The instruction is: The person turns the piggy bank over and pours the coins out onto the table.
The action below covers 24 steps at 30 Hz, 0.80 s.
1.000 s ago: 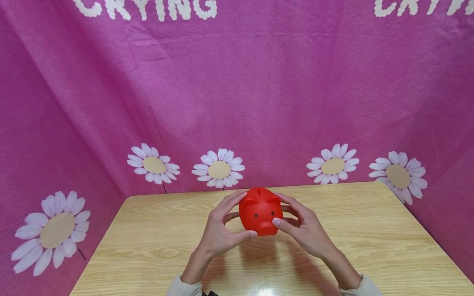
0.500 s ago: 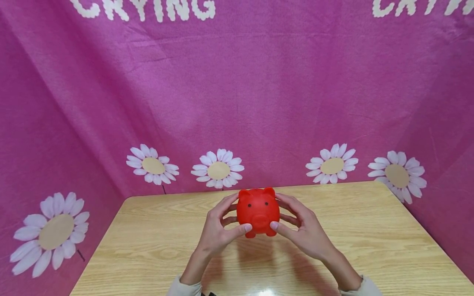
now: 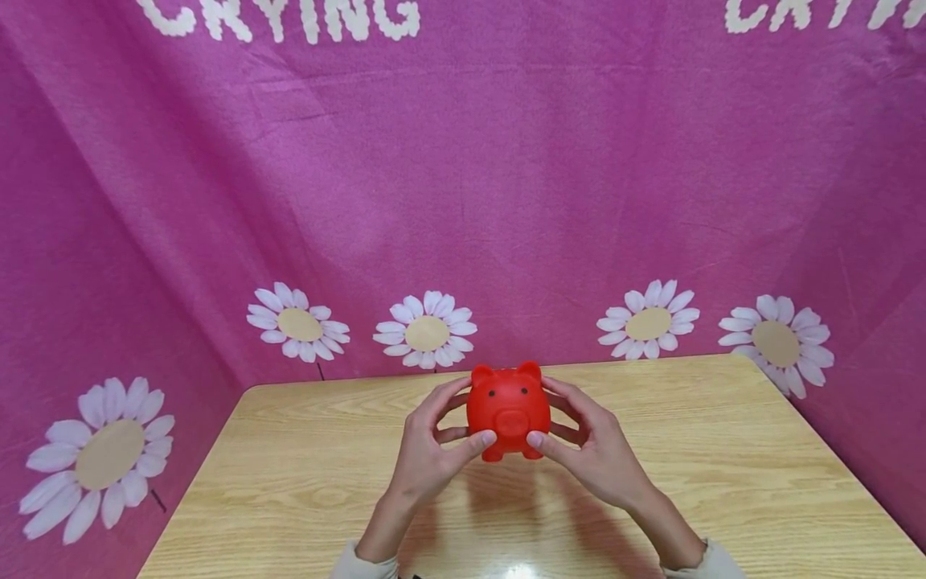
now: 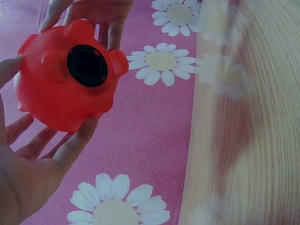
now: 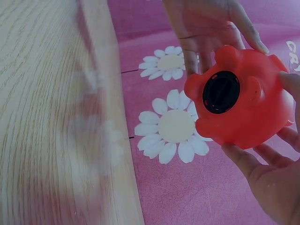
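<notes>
Magenta fabric (image 3: 506, 185), softly creased and printed with white-petalled daisies (image 3: 427, 332), hangs beyond your fingertips and to either side. Your left hand (image 3: 428, 452) and right hand (image 3: 599, 452) grasp a red piggy bank (image 3: 509, 406) between them, fingers curled round its smooth, rounded sides, thumbs low on the front beside the snout (image 3: 512, 421). You hold it off the table; underneath, amid stubby feet (image 4: 121, 62), sits a round black plug (image 4: 87, 65). Below your fingers, the wood-grain tabletop (image 3: 304, 482) carries soft shadows (image 3: 502, 498).
</notes>
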Each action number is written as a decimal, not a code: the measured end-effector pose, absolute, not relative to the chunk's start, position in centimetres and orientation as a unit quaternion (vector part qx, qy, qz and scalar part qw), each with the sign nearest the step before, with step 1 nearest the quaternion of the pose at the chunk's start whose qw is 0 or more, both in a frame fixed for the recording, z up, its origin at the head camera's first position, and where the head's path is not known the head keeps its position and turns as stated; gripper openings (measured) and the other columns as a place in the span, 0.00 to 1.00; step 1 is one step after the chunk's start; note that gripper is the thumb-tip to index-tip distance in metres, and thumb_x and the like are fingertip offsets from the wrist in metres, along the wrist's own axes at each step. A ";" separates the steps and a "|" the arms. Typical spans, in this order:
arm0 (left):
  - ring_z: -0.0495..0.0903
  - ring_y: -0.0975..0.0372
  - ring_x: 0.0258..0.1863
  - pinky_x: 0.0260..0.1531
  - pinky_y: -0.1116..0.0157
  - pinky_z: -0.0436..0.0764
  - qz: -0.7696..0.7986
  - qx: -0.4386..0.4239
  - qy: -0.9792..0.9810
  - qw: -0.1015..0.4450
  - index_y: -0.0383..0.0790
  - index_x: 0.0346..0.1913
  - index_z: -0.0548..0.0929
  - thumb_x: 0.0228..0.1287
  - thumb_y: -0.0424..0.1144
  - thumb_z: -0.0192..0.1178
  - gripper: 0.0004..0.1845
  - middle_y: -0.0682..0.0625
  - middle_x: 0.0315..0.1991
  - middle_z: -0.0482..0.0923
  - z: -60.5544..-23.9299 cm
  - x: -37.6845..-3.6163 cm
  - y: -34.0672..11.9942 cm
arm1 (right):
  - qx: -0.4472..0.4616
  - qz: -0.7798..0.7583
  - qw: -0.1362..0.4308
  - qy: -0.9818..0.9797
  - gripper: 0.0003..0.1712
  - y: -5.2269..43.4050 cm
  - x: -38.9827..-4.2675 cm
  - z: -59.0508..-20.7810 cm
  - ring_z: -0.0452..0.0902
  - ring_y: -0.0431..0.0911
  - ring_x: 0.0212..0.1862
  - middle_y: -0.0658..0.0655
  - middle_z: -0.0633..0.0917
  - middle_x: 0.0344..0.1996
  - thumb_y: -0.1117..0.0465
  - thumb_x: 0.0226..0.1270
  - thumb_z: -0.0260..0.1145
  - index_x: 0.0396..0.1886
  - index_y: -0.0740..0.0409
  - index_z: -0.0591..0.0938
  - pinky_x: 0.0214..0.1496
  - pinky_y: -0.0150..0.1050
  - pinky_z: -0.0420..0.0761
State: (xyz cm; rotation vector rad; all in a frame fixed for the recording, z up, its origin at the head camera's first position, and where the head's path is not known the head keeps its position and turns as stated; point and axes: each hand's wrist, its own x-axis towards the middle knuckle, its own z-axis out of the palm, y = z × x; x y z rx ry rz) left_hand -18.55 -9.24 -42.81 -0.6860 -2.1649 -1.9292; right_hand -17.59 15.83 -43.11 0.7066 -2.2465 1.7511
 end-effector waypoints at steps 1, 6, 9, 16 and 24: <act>0.82 0.43 0.67 0.46 0.54 0.94 -0.645 -0.230 -0.724 0.086 0.52 0.75 0.77 0.63 0.39 0.77 0.37 0.47 0.70 0.80 -42.8 -18.5 -9.2 | 0.238 0.595 0.103 -0.761 0.38 15.8 -17.6 -43.1 0.81 0.55 0.70 0.59 0.80 0.72 0.66 0.68 0.77 0.76 0.50 0.76 0.59 0.45 0.91; 0.80 0.43 0.68 0.46 0.60 0.93 -0.626 -0.256 -0.728 0.117 0.50 0.78 0.74 0.62 0.37 0.76 0.40 0.45 0.72 0.79 -42.8 -18.5 -9.1 | 0.228 0.607 0.102 -0.755 0.38 15.7 -17.6 -43.1 0.82 0.44 0.69 0.61 0.79 0.73 0.67 0.69 0.76 0.77 0.52 0.75 0.59 0.40 0.90; 0.80 0.46 0.69 0.48 0.61 0.93 -0.599 -0.280 -0.738 0.138 0.50 0.79 0.73 0.61 0.37 0.76 0.42 0.46 0.73 0.78 -42.8 -18.5 -9.1 | 0.225 0.620 0.100 -0.745 0.38 15.7 -17.6 -43.1 0.82 0.35 0.65 0.64 0.78 0.72 0.69 0.69 0.75 0.77 0.56 0.75 0.58 0.37 0.90; 0.78 0.52 0.71 0.55 0.62 0.91 -0.583 -0.298 -0.743 0.137 0.52 0.76 0.76 0.63 0.37 0.76 0.38 0.49 0.73 0.77 -42.8 -18.4 -9.2 | 0.222 0.623 0.085 -0.745 0.35 15.6 -17.5 -43.1 0.86 0.48 0.64 0.65 0.78 0.73 0.67 0.72 0.73 0.77 0.55 0.75 0.53 0.39 0.92; 0.80 0.50 0.68 0.50 0.62 0.92 -0.603 -0.289 -0.732 0.132 0.51 0.73 0.79 0.62 0.37 0.77 0.36 0.48 0.71 0.79 -43.0 -18.6 -9.4 | 0.229 0.614 0.090 -0.750 0.35 15.5 -17.4 -43.1 0.86 0.51 0.64 0.64 0.78 0.74 0.67 0.73 0.72 0.77 0.53 0.75 0.53 0.40 0.93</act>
